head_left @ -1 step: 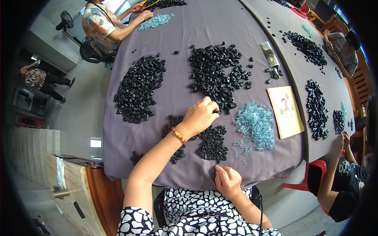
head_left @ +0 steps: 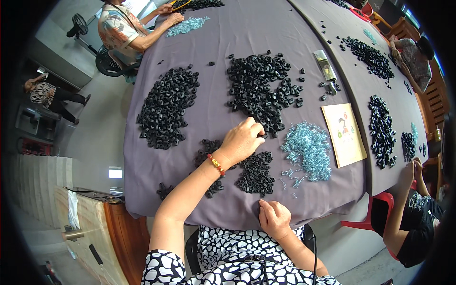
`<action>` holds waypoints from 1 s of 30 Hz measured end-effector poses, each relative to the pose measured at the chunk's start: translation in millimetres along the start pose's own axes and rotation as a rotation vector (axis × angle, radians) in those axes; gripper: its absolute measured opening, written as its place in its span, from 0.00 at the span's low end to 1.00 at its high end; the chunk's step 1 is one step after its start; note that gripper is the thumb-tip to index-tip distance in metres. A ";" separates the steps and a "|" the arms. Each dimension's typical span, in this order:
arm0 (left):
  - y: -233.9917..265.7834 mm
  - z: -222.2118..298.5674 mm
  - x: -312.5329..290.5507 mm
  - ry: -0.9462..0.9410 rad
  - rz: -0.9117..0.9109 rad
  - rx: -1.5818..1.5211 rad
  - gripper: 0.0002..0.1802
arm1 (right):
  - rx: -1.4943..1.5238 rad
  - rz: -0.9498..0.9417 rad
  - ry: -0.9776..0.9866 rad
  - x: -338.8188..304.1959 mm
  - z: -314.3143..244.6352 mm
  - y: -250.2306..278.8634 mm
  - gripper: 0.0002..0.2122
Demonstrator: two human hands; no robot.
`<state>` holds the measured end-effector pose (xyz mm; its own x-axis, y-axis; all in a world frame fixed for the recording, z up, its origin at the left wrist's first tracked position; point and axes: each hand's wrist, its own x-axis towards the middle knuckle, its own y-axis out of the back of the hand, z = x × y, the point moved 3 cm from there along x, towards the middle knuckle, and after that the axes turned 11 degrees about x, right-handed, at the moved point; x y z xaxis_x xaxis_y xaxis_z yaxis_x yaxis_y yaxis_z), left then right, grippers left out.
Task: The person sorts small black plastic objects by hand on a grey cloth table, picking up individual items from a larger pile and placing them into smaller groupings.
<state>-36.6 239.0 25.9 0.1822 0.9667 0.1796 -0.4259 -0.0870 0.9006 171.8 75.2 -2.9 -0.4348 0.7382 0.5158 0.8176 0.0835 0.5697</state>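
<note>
My left hand point(head_left: 241, 138), with a red and gold bead bracelet on its wrist, reaches to the near edge of a large pile of small black plastic parts point(head_left: 259, 85). Its fingers are curled together, and their tips are hidden against the black pieces. Close to the table's front edge my right hand point(head_left: 275, 219) is closed, thumb against forefinger; what it may hold is too small to make out. Between the hands lies a smaller heap of black square parts point(head_left: 255, 178). Clear bluish springs point(head_left: 308, 152) form a pile to the right of my left hand.
Another black pile point(head_left: 168, 109) lies on the left of the grey cloth-covered table point(head_left: 213, 28). A notebook point(head_left: 344, 135) and a clear packet point(head_left: 325, 65) rest on the right. Co-workers sit at the far left and along the right, with piles of their own.
</note>
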 end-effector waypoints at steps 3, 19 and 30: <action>-8.5 3.8 0.3 -0.038 0.007 0.119 0.09 | 0.003 0.004 0.001 -0.2 0.1 -0.7 0.14; -19.7 24.7 9.0 -0.132 0.067 0.200 0.10 | 0.005 0.014 0.007 1.5 0.0 1.9 0.14; -20.2 34.7 -1.0 -0.247 0.128 0.338 0.07 | -0.003 0.000 0.006 -0.7 0.4 1.3 0.15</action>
<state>2.6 231.4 21.3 0.3710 0.8600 0.3504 -0.1525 -0.3158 0.9365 173.3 75.0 -2.8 -0.4370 0.7344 0.5193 0.8162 0.0813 0.5720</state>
